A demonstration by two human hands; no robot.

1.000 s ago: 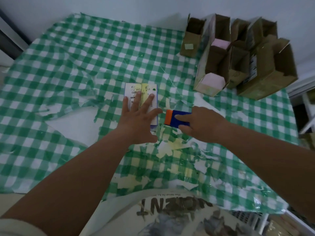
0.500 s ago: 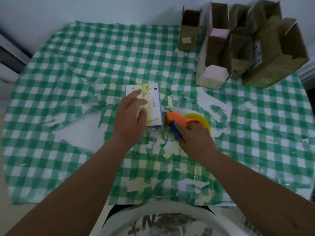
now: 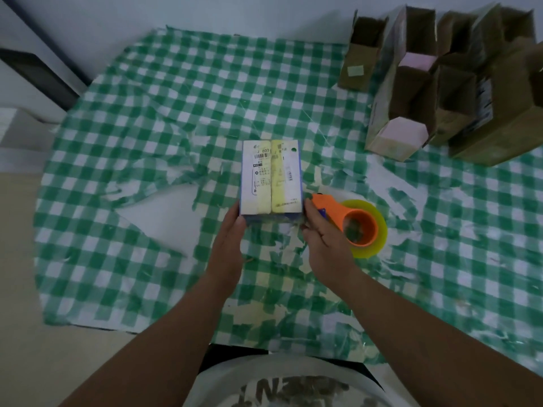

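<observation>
On the green checked tablecloth [image 3: 176, 83], the left hand [image 3: 229, 239] and right hand [image 3: 323, 242] press straight fingers against the taped box [image 3: 270, 177]; better to squeeze evenly, clear of the tape dispenser [image 3: 361, 227].

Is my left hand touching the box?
Touching. The head view shows the left hand pressed against the near left corner of the box, with no gap.

Print on the parcel [image 3: 271, 177] is illegible; cardboard boxes [image 3: 505, 118] cut off right.
</observation>
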